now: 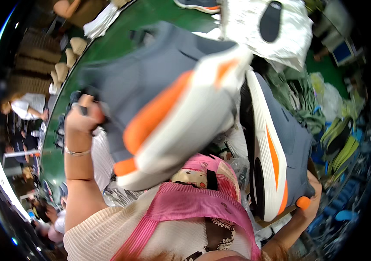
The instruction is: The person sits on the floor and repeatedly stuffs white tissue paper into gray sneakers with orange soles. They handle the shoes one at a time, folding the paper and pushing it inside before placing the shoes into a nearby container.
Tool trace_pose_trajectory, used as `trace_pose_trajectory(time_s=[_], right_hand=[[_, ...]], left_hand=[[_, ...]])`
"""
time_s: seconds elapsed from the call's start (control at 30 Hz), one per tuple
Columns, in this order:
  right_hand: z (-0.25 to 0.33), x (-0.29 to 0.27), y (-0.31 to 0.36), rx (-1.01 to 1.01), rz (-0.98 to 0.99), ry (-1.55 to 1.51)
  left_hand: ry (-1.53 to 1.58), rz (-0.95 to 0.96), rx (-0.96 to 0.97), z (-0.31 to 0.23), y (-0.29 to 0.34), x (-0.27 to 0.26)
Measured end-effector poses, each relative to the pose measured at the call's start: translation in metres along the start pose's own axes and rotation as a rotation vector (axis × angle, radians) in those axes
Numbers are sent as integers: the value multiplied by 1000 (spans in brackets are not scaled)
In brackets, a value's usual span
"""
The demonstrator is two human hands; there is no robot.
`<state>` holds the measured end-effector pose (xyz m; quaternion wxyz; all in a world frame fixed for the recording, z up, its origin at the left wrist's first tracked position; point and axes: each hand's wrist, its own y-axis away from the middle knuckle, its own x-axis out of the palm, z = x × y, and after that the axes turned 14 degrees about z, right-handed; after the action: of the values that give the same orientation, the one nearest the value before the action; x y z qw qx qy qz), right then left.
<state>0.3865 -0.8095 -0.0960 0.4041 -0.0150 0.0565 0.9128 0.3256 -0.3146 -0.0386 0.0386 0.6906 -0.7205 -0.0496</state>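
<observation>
We had our left hand (79, 118) clamped on one end of a blurred grey-and-orange shoe (144, 78), raised and tilted in front of our pink apron (194, 202). Our right hand (313, 195) had its grip closed around the lower end of a second grey shoe (293, 135), to the right, while the green counter (120, 39) stretched behind the first.

Smooth green tabletop (159, 13): one dark-grey shoe with white-and-orange sole (197, 5); nearby, crumpled white sheet (244, 30) bearing elongated black insole (270, 21).
</observation>
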Motion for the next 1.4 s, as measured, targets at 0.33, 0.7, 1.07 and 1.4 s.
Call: trace_pose_trajectory(time_s=[0.33, 0.7, 1.07, 1.4], right_hand=[[69, 209, -348, -202, 419, 216], [-129, 392, -603, -321, 386, 1315], [-78, 502, -576, -709, 558, 907], [-136, 570, -636, -609, 666, 738]], left_hand=[[-363, -429, -188, 10, 60, -206], [-1004, -344, -455, 222, -4, -329], [-1141, -572, -233, 240, 65, -355], [-393, -392, -316, 302, 66, -445]])
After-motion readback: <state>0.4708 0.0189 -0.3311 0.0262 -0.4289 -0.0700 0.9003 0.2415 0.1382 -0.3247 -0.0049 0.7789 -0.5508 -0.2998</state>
